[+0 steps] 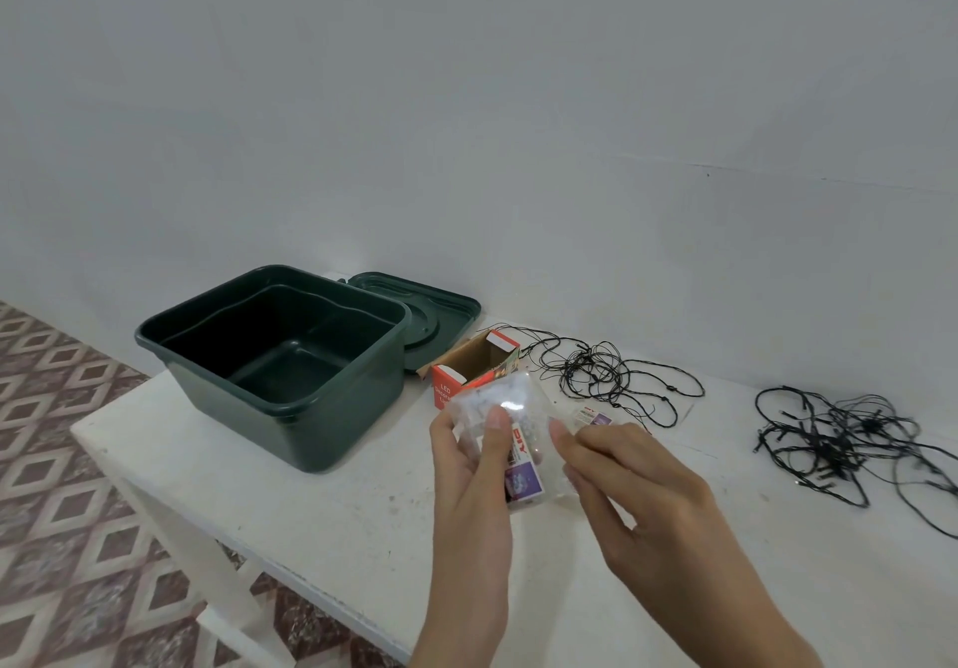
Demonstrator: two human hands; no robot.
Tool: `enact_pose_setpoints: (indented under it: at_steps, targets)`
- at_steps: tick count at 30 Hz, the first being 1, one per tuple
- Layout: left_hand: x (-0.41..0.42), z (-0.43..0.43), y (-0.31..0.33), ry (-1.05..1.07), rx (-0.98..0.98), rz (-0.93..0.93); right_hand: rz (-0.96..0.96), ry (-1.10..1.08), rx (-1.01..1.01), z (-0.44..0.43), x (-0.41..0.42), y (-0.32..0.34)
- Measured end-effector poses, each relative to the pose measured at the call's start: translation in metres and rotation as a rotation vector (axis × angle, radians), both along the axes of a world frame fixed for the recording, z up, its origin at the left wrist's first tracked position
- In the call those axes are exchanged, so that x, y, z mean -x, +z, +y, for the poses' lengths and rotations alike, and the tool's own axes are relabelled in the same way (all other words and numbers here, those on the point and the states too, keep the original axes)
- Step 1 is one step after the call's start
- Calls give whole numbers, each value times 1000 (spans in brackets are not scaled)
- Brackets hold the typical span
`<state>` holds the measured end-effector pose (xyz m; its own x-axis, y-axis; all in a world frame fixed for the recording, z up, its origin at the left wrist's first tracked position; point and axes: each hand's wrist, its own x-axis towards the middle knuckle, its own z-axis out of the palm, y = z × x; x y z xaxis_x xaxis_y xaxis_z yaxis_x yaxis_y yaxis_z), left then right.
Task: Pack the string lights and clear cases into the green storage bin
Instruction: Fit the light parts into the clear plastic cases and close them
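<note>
With the left hand (469, 465) gripping the clear case (510, 424) and the right hand (622, 481) pinching its edge, lay it flat in the green bin (290, 408).

Left grip (469, 470) pinches, thumb forward; right grip (632, 486) seemingly pinches.

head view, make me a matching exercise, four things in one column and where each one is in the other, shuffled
Things
1 green storage bin
2 lid
3 clear case
4 cardboard box

Places
a gripped by the left hand and the right hand
b lying open, just right of the bin
c left end of the white table, nothing inside
d behind the bin, off it

Pairs: 1-c, 2-d, 3-a, 4-b
</note>
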<state>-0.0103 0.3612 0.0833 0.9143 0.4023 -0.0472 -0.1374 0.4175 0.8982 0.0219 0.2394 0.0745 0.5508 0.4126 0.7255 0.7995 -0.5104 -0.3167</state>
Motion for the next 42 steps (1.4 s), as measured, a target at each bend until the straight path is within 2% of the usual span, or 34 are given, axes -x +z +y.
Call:
enact_pose_setpoints:
  at_steps: [4,10,15,20,22,24,25,29,32,35,39,42]
  targets:
    - [0,1,1,-5,-18,-22,142,132,-18,-4,1,6]
    - [-1,1,1,-28,1,-53,406,294,-230,-1,11,16]
    - [-1,1,4,-47,108,-33,361,203,-152,8,14,9]
    - [-2,3,3,-57,145,5,183,30,-5,26,13,-5]
    - [-3,5,-1,-87,109,8,180,-14,-65,28,13,-8]
    - [-3,11,-5,-138,-12,-13,283,8,-195,24,11,-8]
    - [-2,17,-7,-160,-142,-48,323,31,-228,20,10,-7]
    - [-1,49,-2,-272,-902,-185,343,136,-116,1,4,4]
    - [-5,61,11,-343,-1224,-109,381,221,-51,-10,2,13]
    - [-8,63,18,-343,-1323,-79,394,238,-42,-15,1,16]
    - [-8,60,16,-365,-1314,-85,496,257,-75,-19,2,16]
    - [-10,59,13,-394,-1334,-115,455,218,-14,-21,2,14]
